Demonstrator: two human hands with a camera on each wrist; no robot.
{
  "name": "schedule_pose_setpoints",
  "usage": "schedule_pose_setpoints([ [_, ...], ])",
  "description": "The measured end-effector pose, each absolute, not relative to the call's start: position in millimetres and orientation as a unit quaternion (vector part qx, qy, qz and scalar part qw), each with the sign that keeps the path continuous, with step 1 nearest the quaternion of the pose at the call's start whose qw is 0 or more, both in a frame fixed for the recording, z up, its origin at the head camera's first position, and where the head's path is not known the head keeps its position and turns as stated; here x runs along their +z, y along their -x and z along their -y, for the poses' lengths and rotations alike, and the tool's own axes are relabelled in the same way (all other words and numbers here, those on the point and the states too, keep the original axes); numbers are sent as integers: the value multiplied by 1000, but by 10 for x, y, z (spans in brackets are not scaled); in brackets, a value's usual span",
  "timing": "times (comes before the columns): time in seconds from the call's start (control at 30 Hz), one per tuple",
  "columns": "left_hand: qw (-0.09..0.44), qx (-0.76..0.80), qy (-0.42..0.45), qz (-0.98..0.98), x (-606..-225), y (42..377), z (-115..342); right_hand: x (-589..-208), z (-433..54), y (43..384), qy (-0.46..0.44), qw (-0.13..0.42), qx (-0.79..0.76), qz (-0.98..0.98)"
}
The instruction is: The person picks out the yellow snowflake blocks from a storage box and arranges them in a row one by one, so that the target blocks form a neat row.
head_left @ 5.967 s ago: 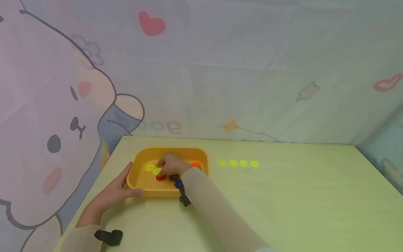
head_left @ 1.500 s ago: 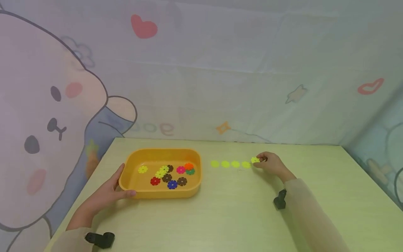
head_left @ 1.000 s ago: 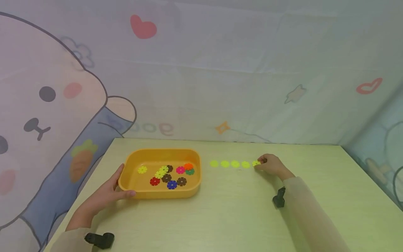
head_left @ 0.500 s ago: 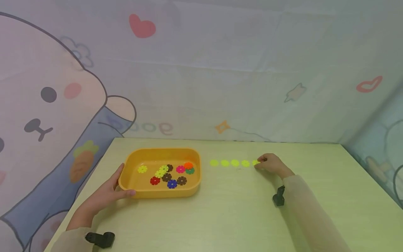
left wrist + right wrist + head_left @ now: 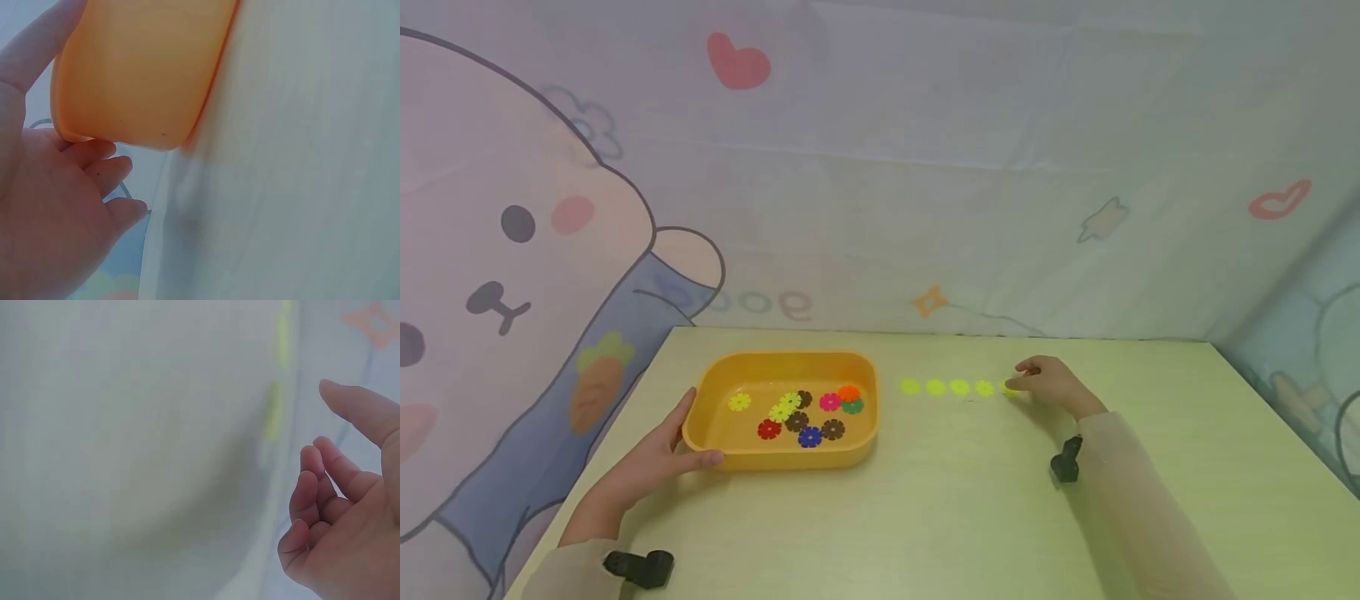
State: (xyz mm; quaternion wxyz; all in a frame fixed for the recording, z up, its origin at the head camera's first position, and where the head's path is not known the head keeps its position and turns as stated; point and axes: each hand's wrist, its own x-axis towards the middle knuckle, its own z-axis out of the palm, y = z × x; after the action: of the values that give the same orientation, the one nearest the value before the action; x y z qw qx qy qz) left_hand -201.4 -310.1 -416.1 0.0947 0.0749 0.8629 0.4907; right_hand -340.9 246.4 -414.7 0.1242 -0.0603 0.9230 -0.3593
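Note:
My left hand (image 5: 655, 462) grips the left end of a yellow plastic tray (image 5: 797, 460), thumb on the near wall and fingers round the left side. In the left wrist view the tray (image 5: 144, 75) fills the space beside my thumb. Several notched plastic snowflake discs lie inside, among them a lone yellow disc (image 5: 740, 402), a red disc (image 5: 769, 429) and a blue disc (image 5: 810, 437). To the right, a row of yellow snowflake discs (image 5: 959, 387) lies on the table. My right hand (image 5: 1060, 387) hovers over the row's last disc (image 5: 1008, 390), partly covering it; thumb and fingers are apart, holding nothing.
The pale table (image 5: 955, 517) stretches in front of and to the right of the tray. Its back edge meets a printed cloth backdrop (image 5: 880, 167). A small black device (image 5: 640, 569) is strapped to each wrist.
My right hand took a yellow disc from the tray to the row's right end, set it down, and now has let go and lifted slightly. My left hand stays on the tray.

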Motion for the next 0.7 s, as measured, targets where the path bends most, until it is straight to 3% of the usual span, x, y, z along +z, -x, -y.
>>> schedule_pose_setpoints([
  [0.37,92,496,-75,-860,-4159,1989,3101,-3623,-2108,3486,116,40,-394,-911],
  [0.7,96,489,-51,-866,-4164,1965,3118,-3406,-1351,3311,187,33,-437,-879],
])
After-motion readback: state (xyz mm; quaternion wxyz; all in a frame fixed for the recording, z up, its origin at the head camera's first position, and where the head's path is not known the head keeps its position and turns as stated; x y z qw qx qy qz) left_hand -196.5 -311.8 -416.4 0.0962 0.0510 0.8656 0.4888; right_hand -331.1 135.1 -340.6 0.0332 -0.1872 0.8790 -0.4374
